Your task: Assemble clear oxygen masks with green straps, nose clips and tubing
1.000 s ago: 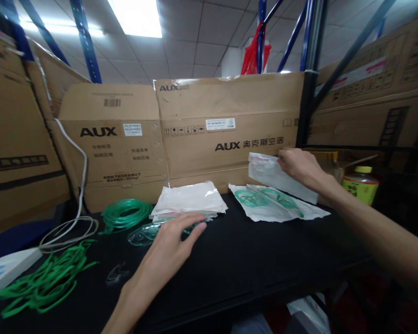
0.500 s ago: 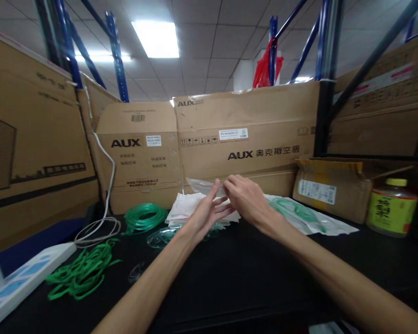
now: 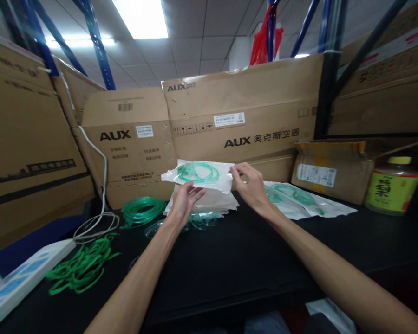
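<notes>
hands (image 3: pixel 251 188) at pouch (image 3: pixel 199 172) edges; stack (image 3: pixel 214 200) below

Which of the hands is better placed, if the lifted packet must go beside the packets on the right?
Probably the right hand: it holds the lifted packet by its right edge, nearer the packets on the right. The left hand, at the lower edge, is farther.

It looked like a storeroom workspace.
Blue perforated metal rack posts (image 3: pixel 99 51) rose behind brown AUX-printed cardboard panels (image 3: pixel 264 97) backing a flat black worktop (image 3: pixel 223 269), beneath a grey tiled ceiling (image 3: pixel 185 23).
</notes>
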The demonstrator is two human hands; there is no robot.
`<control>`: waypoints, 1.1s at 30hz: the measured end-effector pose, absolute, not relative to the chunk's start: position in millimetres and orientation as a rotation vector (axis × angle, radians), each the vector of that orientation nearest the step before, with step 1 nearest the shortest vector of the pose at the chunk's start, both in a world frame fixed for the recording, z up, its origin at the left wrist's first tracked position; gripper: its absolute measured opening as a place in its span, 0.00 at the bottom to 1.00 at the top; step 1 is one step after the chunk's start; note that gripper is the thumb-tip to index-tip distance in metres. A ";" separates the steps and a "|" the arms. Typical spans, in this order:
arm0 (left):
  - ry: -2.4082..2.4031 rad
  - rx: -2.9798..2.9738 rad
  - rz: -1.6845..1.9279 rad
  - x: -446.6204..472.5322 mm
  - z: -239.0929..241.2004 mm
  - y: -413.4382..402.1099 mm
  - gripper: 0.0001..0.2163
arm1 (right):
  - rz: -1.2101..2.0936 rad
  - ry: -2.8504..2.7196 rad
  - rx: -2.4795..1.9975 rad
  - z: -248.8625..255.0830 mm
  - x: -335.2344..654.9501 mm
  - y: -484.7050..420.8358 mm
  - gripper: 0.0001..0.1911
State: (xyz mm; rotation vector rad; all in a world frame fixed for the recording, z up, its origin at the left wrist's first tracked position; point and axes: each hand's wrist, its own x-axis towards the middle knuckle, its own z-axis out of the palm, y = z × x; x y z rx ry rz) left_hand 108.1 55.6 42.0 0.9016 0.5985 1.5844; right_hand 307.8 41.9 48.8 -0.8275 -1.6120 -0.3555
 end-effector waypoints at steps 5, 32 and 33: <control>0.605 0.904 1.626 105.8 45.2 54.1 0.03 | -0.266 -1.652 -0.852 43.5 313.6 50.0 0.12; 0.685 1.085 1.667 102.0 38.9 54.6 0.06 | 0.676 -1.222 -0.829 30.4 327.6 83.4 0.09; 0.688 1.086 1.665 101.5 38.5 55.1 0.07 | 0.708 -1.201 -0.802 31.6 328.1 83.7 0.09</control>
